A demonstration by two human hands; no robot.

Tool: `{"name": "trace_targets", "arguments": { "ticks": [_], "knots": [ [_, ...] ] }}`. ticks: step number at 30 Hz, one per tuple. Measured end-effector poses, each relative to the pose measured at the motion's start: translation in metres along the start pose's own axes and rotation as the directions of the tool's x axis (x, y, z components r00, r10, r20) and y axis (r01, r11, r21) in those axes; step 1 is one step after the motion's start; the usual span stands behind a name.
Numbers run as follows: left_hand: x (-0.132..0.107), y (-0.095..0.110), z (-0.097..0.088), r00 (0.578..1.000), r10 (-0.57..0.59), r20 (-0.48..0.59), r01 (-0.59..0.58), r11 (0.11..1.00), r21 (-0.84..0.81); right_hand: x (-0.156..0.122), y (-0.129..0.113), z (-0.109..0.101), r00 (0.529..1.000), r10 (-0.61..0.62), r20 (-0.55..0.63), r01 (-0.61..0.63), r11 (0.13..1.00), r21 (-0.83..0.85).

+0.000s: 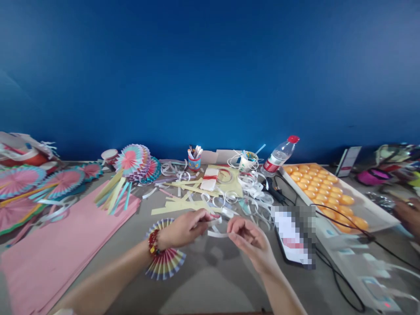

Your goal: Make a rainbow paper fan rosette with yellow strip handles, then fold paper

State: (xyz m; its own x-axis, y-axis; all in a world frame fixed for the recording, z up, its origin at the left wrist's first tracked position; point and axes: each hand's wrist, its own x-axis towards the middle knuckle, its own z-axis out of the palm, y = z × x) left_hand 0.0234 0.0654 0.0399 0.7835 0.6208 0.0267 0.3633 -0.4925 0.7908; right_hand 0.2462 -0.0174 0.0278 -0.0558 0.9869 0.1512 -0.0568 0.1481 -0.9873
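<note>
White paper strip (217,234) curls where my left hand (187,228) pinches one part and my right hand (248,240) another; a pleated paper rosette (166,264) lies beneath my left wrist.

Cannot see the middle of the pleated fan (169,266) at seven o'clock, behind the left hand (183,228) and wrist, nor the end of the white paper strip (218,234) at six, inside the right hand (250,243). Cannot read the phone (288,240) at four, pixelated. Can see another person's hand (407,215) only partly, just past three, blurred and cut off.
</note>
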Motion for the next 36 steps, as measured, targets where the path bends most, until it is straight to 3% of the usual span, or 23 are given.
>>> {"name": "trace_targets", "arguments": {
  "ticks": [3,8,19,25,31,36],
  "knots": [
    [-0.012,0.016,-0.007,0.997,-0.062,0.04,0.067,0.987,-0.145,0.008,-0.008,0.008,0.999,-0.004,0.052,0.004,1.0,0.013],
    [-0.021,0.029,-0.008,0.998,-0.066,-0.015,0.062,0.982,-0.179,0.008,-0.01,0.012,1.0,0.021,-0.011,-0.021,1.0,0.001],
    [-0.03,0.037,-0.013,1.0,-0.018,-0.013,0.015,0.969,-0.247,0.005,-0.004,0.019,0.991,0.101,-0.084,-0.098,0.994,0.042],
    [-0.029,0.035,-0.004,0.991,-0.126,-0.033,0.115,0.967,-0.227,0.004,0.001,0.022,0.986,0.119,-0.115,-0.117,0.993,0.02],
    [-0.029,0.032,0.002,0.991,-0.084,-0.103,0.049,0.952,-0.302,0.004,0.0,0.022,0.99,0.051,-0.13,-0.064,0.993,-0.1],
    [-0.035,0.026,0.005,0.988,-0.104,-0.118,0.072,0.965,-0.251,0.004,0.002,0.024,0.987,0.039,-0.158,-0.068,0.981,-0.18]
  ]
}}
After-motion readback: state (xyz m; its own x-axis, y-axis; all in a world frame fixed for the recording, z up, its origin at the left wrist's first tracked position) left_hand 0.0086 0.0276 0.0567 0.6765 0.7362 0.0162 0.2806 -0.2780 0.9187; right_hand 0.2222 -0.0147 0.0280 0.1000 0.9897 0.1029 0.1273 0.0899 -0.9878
